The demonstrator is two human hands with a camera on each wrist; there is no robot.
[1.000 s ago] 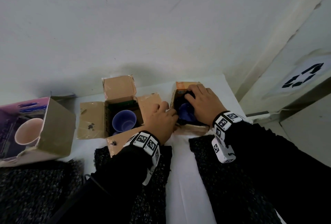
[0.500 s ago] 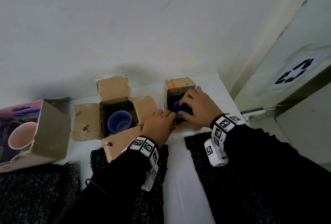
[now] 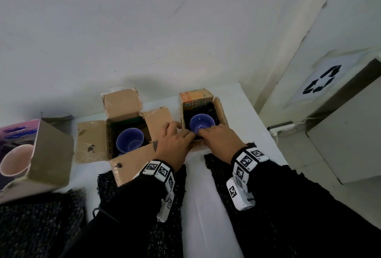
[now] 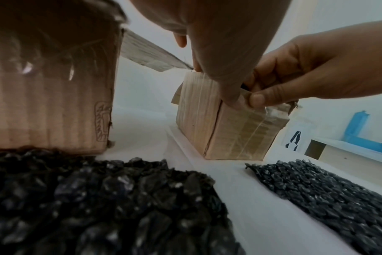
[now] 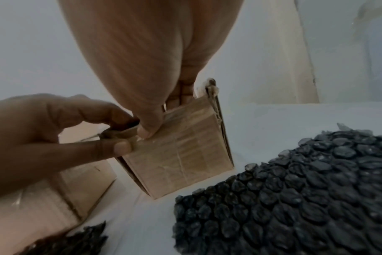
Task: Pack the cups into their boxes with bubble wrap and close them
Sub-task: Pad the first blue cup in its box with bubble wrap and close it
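A small cardboard box (image 3: 221, 113) with an orange far flap stands at the table's right. Inside it a blue cup (image 3: 201, 126) sits upright, with black bubble wrap (image 3: 212, 111) around it. My left hand (image 3: 185, 131) and right hand (image 3: 203, 133) meet at the box's near edge. In the wrist views each hand pinches the near flap (image 4: 270, 110) of this box (image 5: 181, 155) between thumb and fingers. A larger open box (image 3: 123, 111) to the left holds a second blue cup (image 3: 129, 143).
A pink-printed box (image 3: 47, 154) with a pink cup (image 3: 15, 161) lies on its side at far left. Black bubble wrap sheets (image 4: 98, 207) (image 4: 327, 189) lie on the near table under my arms. The wall is close behind; a bin with a recycling sign (image 3: 321, 82) stands right.
My right hand came off the cup in the small box and drew back to its near edge, uncovering the cup. My left hand shifted right onto the same flap.
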